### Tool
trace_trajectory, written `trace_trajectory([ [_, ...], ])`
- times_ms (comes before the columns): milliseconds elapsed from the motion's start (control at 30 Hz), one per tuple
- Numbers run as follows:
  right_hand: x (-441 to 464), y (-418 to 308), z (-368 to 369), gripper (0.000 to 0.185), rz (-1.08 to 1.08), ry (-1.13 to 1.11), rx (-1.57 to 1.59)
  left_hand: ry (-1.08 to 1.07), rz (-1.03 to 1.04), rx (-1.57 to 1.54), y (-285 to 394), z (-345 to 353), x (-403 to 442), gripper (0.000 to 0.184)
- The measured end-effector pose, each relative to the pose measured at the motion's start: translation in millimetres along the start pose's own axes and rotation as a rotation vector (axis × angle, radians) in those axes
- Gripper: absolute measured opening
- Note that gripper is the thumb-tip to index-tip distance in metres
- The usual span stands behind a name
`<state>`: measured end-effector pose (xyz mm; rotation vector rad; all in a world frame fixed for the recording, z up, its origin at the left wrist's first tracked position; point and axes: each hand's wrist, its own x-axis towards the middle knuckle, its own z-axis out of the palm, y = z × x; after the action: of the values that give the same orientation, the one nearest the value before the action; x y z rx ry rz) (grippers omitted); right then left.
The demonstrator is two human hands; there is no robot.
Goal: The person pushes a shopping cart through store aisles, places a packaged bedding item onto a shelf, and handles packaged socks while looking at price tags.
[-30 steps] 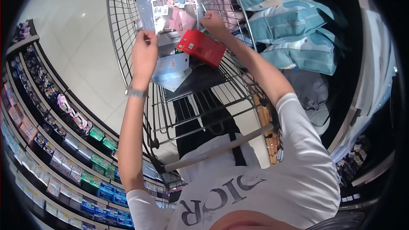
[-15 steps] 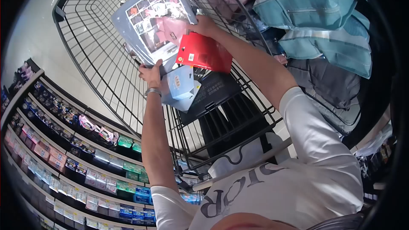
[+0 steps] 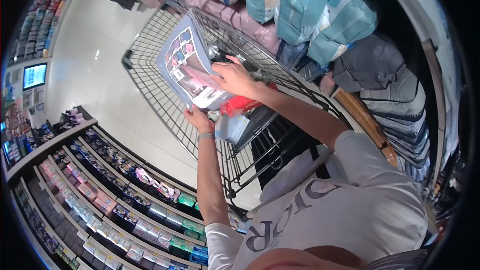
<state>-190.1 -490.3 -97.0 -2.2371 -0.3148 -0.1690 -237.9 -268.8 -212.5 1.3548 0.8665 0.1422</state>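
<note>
A grey plastic-wrapped package point(image 3: 172, 62) with a printed picture sheet on its front is tilted up inside the wire shopping cart point(image 3: 150, 97). At its near lower corner, my left hand point(image 3: 198, 120) is closed on the edge. My right hand point(image 3: 234, 79) grips its right side, some of the fingers raised and partly hidden. Below my right hand lies a red packet point(image 3: 240, 104), blurred. A light blue box point(image 3: 231, 128) sits nearer to me in the cart, beside the black child-seat panel point(image 3: 260, 120).
Stacked teal bedding bags point(image 3: 300, 15) and dark grey bags point(image 3: 370, 62) stand along the right. Shelves of small packaged goods point(image 3: 135, 210) run along the left. Pale floor point(image 3: 95, 70) stretches past the cart, toward a lit screen point(image 3: 35, 76).
The package has tipped more upright, and my right hand has shifted over its right side. The red packet is now lower and more covered. My view has swung, showing more floor.
</note>
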Motion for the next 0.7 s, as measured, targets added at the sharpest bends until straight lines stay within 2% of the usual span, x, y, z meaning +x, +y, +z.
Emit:
trace_trajectory([
  [33, 10.5, -27.6, -17.4, 0.02, -0.009, 0.063, 0.028, -0.011, 0.074, -0.056, 27.8, 2.5, -7.8, 0.021],
  [133, 38.1, -103.8, -78.0, 0.02, -0.214, 0.23, 0.13, -0.068, 0.284, -0.228, 133.8, 10.8, -63.6, 0.018],
  [200, 23.7, -167.1, -147.9, 0.018, -0.326, 0.272, 0.158, -0.102, 0.427, -0.313, 184.2, 12.8, -94.0, 0.019],
  [233, 10.7, -197.4, -177.0, 0.017, -0.42, 0.287, 0.15, -0.157, 0.519, -0.257, 201.8, 5.4, -99.3, 0.028],
  [300, -28.9, -257.2, -222.7, 0.016, -0.601, 0.347, 0.107, -0.131, 0.419, -0.229, 252.8, -11.0, -139.3, 0.042],
  [333, -51.8, -282.2, -239.8, 0.016, -0.7, 0.392, 0.064, -0.402, 0.338, -0.406, 274.1, -24.9, -162.6, 0.05],
  [400, -103.7, -314.8, -257.0, 0.019, -0.783, 0.267, 0.057, -0.891, 0.012, -0.672, 316.1, -52.7, -208.8, 0.065],
  [467, -146.0, -325.1, -256.8, 0.02, -0.867, 0.26, 0.036, -1.084, -0.119, -0.783, 314.6, -72.1, -242.9, 0.065],
  [500, -169.3, -319.6, -258.1, 0.016, -0.854, 0.108, -0.079, -1.117, -0.14, -0.814, 303.2, -83.8, -261.5, 0.065],
  [600, -210.4, -275.6, -243.6, 0.014, -0.856, 0.083, -0.257, -1.059, -0.132, -0.815, 255.1, -120.7, -321.2, 0.065],
  [700, -239.6, -247.8, -261.8, 0.018, -0.79, 0.103, -0.212, -0.925, -0.118, -0.746, 200.8, -147.0, -373.2, 0.066],
])
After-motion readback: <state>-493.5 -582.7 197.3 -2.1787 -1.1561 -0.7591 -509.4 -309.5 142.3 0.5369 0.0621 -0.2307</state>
